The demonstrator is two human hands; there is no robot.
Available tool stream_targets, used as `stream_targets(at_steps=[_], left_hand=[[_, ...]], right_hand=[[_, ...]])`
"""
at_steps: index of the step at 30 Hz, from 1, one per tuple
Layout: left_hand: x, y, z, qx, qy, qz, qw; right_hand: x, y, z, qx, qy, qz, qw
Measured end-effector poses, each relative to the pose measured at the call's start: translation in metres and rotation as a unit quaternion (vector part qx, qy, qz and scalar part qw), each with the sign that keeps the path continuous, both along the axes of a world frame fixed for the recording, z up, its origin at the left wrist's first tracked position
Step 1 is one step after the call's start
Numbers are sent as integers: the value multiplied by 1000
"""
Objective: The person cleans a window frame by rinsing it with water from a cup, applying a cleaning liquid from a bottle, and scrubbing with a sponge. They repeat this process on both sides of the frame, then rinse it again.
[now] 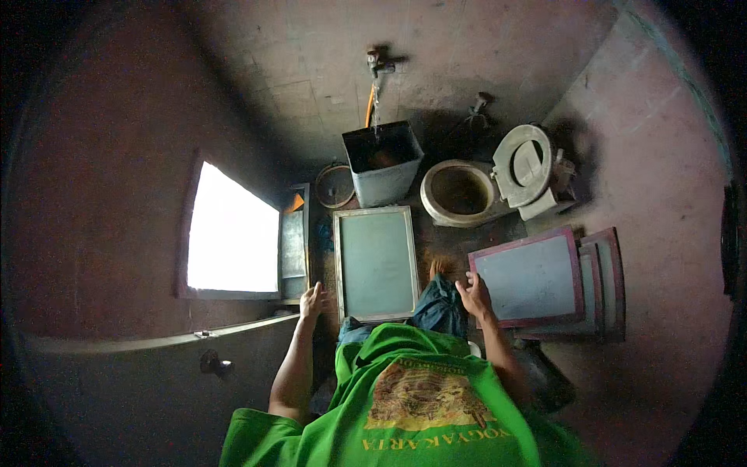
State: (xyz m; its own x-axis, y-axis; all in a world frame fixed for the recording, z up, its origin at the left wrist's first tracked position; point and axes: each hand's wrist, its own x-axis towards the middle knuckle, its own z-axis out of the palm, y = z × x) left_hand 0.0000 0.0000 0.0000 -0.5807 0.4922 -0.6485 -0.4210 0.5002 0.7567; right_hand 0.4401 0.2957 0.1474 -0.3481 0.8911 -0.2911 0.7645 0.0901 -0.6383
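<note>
A framed screen [375,261] with a pale frame and a grey-green surface stands in front of my knees, between my two hands. My left hand [313,300] is held to the left of it, empty, with the fingers apart. To its right, my right hand [475,296] is also open and holds nothing. The fingertips of the right hand overlap the left edge of a reddish-framed screen [529,276]; whether they touch it I cannot tell. Behind that one, several more framed screens [611,272] lean in a stack.
Water runs from a wall tap [379,66] into a grey square bin [385,177]. Beside it is a toilet bowl [459,218] with its seat [523,167] raised. A round rim [334,185] lies left of the bin. A bright white panel [233,233] and a door [156,366] are at left.
</note>
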Motion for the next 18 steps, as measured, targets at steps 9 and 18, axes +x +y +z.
stream_targets(at_steps=[9, 18], left_hand=[[-43, 263, 54, 7, -92, 215, 972], [-80, 556, -84, -5, -165, 407, 898]], right_hand=[[-236, 332, -59, 121, 1, 295, 948], [-427, 515, -277, 37, -149, 427, 891]])
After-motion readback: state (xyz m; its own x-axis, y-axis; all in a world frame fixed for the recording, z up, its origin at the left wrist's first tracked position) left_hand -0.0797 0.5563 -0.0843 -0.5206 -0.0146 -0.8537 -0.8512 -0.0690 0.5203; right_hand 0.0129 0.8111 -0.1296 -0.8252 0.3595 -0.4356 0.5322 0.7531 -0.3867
